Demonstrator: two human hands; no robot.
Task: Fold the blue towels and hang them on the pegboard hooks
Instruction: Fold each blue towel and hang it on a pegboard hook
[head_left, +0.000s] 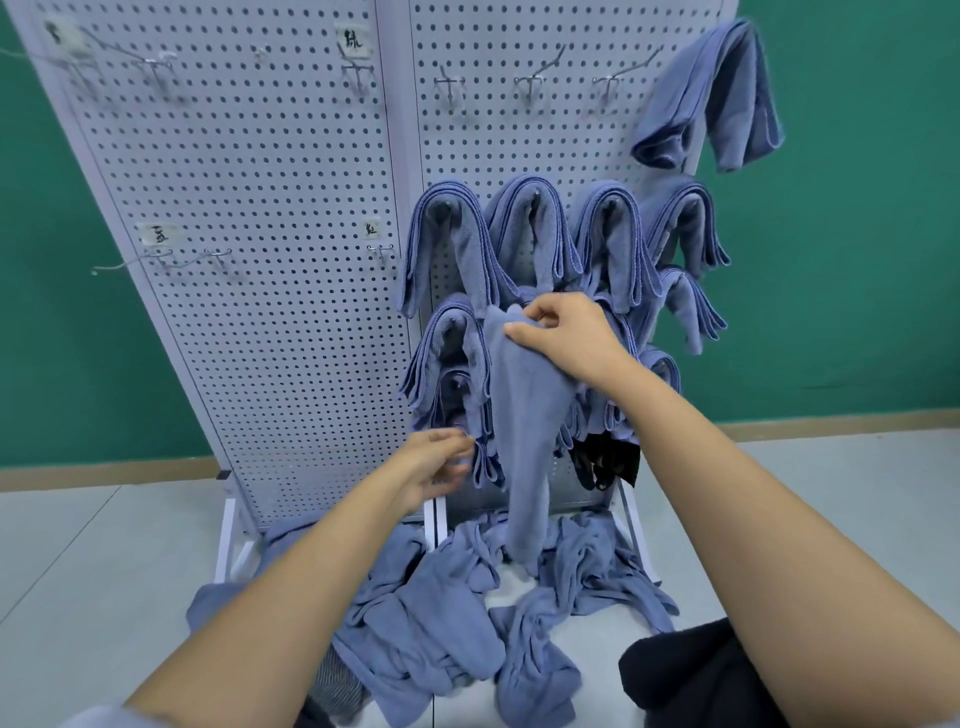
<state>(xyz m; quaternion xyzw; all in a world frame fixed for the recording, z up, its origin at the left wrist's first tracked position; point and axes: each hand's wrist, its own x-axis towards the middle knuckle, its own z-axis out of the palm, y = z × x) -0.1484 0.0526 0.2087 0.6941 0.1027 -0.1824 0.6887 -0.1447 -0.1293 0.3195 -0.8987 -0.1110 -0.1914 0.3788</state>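
**Head view.** The right hand (566, 338) holds one blue towel (524, 415) up in front of the pegboard (260, 260), its fingers (519, 330) pinching the top edge. The cloth hangs unfolded in a long narrow drape. Its lower end reaches the pile of loose towels (441, 623) on the floor (78, 561) at the pegboard's foot. The left hand (439, 465) is lower, just beside the drape's left edge and near the bottoms of the hung towels (519, 234). Motion blur hides whether its fingers are loose or closing on cloth. The hung towels, folded, fill several rows on the pegboard's right panel, and a corner towel (711, 98) is slung over the pegboard's top right corner. The upper hooks (530, 85) on that panel are bare.

**Step in hand, as judged:** the start of folding this towel.
- The left hand should take the free side edge or a corner of the same towel, not a neighbouring hung one, so that the cloth can be spread between both hands.
- The tail should be lifted free of the pile before folding, lest it drag another towel up.
- Edges should be matched to give a narrow band like those on the pegboard.
- The band should then be draped evenly over a bare hook.
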